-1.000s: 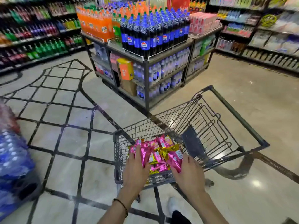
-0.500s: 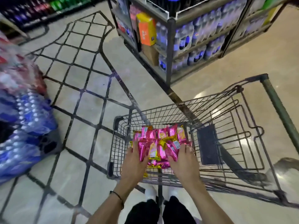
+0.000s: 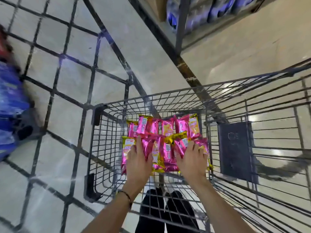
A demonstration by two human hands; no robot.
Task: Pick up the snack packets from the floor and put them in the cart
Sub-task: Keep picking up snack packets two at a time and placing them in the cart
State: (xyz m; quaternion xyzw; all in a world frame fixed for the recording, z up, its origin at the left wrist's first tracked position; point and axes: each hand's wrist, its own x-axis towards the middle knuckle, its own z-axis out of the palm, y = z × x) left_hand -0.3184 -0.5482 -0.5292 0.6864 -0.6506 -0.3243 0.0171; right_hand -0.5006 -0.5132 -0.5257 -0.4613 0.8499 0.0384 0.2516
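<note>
Several pink and gold snack packets (image 3: 165, 126) lie in two rows inside the grey wire cart (image 3: 168, 96), low in its front end. My left hand (image 3: 137, 162) rests on the left side of the near row, its fingers laid out straight over the wrappers. On the right side of the same row my right hand (image 3: 191, 158) lies with its fingers spread and nearly straight. Both thumbs are hidden, so I cannot tell whether the packets rest on the cart floor or hang between my hands.
A grey plastic seat flap (image 3: 235, 148) stands in the cart to the right of the packets. Shelving with water bottles (image 3: 202, 12) is ahead. Blue wrapped bottle packs (image 3: 10, 106) sit on the floor at the left. My legs (image 3: 161, 207) show through the mesh.
My head has tipped down and closer to the cart. Both hands have gone deeper into the cart with the packets, which now lie spread in two rows.
</note>
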